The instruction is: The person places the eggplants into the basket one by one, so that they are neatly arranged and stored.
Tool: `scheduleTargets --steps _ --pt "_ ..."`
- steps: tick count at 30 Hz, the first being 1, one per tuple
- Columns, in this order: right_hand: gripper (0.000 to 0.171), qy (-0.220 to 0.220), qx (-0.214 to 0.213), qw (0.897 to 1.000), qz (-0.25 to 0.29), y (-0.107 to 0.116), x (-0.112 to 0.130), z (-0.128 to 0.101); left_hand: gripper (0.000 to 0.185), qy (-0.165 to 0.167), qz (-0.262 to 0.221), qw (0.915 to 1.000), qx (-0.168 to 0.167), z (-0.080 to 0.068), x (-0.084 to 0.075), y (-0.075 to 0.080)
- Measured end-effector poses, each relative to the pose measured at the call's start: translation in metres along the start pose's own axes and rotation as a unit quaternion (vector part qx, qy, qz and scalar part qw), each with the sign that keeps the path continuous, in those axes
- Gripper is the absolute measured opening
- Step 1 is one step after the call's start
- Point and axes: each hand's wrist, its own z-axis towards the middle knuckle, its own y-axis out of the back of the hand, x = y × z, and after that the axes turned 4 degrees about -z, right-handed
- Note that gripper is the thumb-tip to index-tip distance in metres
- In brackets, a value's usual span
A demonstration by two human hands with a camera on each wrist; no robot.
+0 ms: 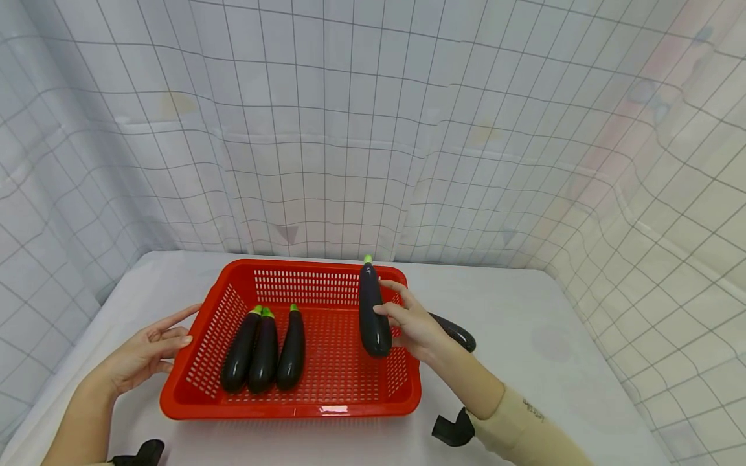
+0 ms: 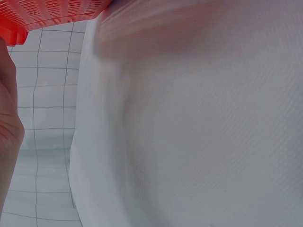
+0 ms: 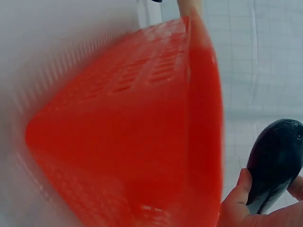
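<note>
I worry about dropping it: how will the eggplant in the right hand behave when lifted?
The eggplant looks glossy, so probably slippery in the right hand. It stays straight, so likely stiff. Being rounded, it may roll once laid down.

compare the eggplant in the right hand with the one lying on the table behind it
The dark purple eggplant held in the right hand is up over the red plastic basket, gripped by the fingers; the dark eggplant on the white table lies untouched outside the basket. The held one shows whole, green stem up; the other is half hidden behind the right hand. Both are glossy and dark.
</note>
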Motion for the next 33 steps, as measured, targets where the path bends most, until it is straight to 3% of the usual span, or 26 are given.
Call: scheduleTargets --steps 15,33 --pt "0.055 -0.029 0.002 1.0 -0.002 -0.035 -0.015 0.011 0.049 0.001 0.009 0.9999 -0.008 0.0 0.001 0.0" --pt "0.054 -0.06 -0.012 0.998 -0.007 -0.056 -0.032 0.027 0.05 -0.002 -0.005 1.0 0.001 0.001 0.003 0.002"
